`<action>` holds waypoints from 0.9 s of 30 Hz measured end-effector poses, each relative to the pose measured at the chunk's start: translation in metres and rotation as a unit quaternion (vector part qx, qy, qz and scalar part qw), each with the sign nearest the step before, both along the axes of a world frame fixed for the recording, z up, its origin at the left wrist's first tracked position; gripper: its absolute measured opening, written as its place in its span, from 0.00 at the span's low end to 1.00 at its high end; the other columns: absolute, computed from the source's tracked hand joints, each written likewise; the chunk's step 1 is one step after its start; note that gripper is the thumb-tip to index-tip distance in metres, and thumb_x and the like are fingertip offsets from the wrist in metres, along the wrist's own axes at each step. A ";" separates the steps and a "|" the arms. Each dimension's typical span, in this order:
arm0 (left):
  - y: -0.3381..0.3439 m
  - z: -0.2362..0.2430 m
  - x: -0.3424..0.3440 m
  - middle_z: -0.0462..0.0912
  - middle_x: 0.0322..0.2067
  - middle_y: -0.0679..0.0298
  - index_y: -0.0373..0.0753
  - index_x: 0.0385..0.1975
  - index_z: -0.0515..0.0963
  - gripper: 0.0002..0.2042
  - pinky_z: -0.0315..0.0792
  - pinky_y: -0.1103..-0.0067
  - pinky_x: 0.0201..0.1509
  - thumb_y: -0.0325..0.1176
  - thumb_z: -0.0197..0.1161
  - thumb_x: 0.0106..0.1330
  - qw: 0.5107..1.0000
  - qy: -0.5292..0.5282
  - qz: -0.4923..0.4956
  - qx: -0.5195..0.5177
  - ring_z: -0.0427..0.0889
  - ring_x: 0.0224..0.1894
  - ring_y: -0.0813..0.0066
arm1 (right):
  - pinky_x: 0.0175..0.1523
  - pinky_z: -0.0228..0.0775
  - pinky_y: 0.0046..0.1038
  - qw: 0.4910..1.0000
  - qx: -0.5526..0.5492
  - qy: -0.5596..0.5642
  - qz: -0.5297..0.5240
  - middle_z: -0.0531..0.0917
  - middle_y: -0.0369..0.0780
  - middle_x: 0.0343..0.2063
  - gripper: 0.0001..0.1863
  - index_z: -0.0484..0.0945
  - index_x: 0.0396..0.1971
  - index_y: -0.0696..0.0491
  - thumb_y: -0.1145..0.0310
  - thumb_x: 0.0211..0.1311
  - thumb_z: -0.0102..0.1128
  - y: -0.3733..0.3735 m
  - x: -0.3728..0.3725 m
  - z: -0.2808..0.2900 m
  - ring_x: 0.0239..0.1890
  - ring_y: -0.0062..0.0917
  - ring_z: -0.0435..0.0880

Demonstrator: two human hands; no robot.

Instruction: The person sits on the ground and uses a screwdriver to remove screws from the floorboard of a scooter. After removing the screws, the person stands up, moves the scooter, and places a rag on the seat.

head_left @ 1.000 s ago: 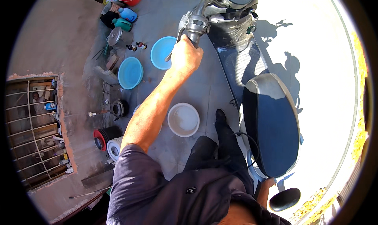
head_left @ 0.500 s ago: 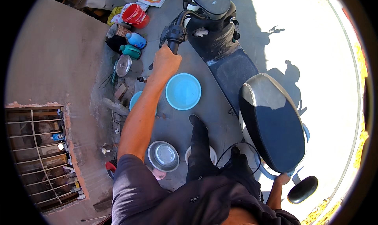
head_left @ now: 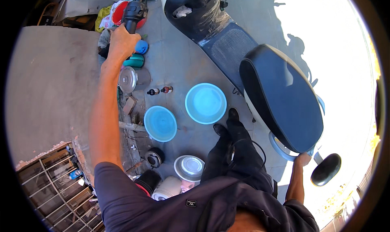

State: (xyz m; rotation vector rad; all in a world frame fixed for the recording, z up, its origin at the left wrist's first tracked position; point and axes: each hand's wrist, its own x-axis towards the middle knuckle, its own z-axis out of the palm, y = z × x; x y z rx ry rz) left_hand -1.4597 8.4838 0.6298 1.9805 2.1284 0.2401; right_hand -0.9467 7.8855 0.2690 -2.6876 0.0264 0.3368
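Observation:
My left hand (head_left: 122,42) is wrapped round the black handlebar grip (head_left: 131,25) of an electric scooter, with my arm stretched far forward. The scooter's long dark seat (head_left: 284,98) lies to my right, tilted across the view. At its rear end, my right hand (head_left: 302,159) closes on the blue-grey grab rail (head_left: 280,150); the seat's end hides part of the fingers. Between the handlebar and the seat runs the dusty dark footboard (head_left: 229,49). A black rounded backrest pad (head_left: 327,169) sticks out behind the rail.
Two light-blue basins (head_left: 206,103) (head_left: 160,124) stand on the floor ahead of my feet. Two small dark bottles (head_left: 166,89), a lidded metal pot (head_left: 128,79) and a brick (head_left: 129,105) are near the left wall. A metal bowl (head_left: 190,168) is close by my legs.
The scooter's handlebar has swung left, my left hand going with it. My feet have stepped forward and right, beside the scooter. Both hands keep their hold.

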 end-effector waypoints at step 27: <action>0.443 -0.005 -0.219 0.87 0.32 0.48 0.30 0.41 0.81 0.18 0.80 0.64 0.39 0.36 0.67 0.55 0.987 0.132 -0.048 0.080 0.88 0.31 0.54 | 0.56 0.73 0.43 0.998 -0.027 0.021 -0.053 0.87 0.55 0.41 0.26 0.83 0.41 0.68 0.56 0.57 0.65 0.413 -0.227 -0.013 0.46 0.50 0.86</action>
